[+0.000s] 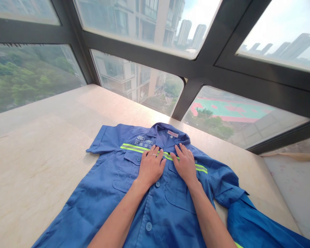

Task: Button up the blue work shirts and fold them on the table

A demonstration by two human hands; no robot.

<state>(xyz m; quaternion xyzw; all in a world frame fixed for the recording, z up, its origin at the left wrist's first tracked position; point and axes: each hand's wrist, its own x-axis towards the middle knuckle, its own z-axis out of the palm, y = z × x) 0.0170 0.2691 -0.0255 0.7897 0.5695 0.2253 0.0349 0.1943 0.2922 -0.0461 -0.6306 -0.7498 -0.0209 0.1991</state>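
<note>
Nearest the person, the blue shirt (90,199) lies front up on the pale ledge (28,162), its lower buttons (148,226) apparently fastened, with more blue cloth (258,220) bunched at the right, perhaps separate. Farther up, the left hand (150,168) and right hand (186,163) rest at the reflective stripe (130,148), fingers extended and visibly gripping nothing. Spreading looks largely done, the left sleeve (107,139) flat, though the right sleeve (226,175) is rumpled; beyond, the collar (181,136) lies open before the window frame (144,57).

Blue shirt (161,210), yellow-green and grey striped band (129,147), white chest lettering (141,144), cream mottled sill (41,155), dark-grey window frame (204,67)
</note>
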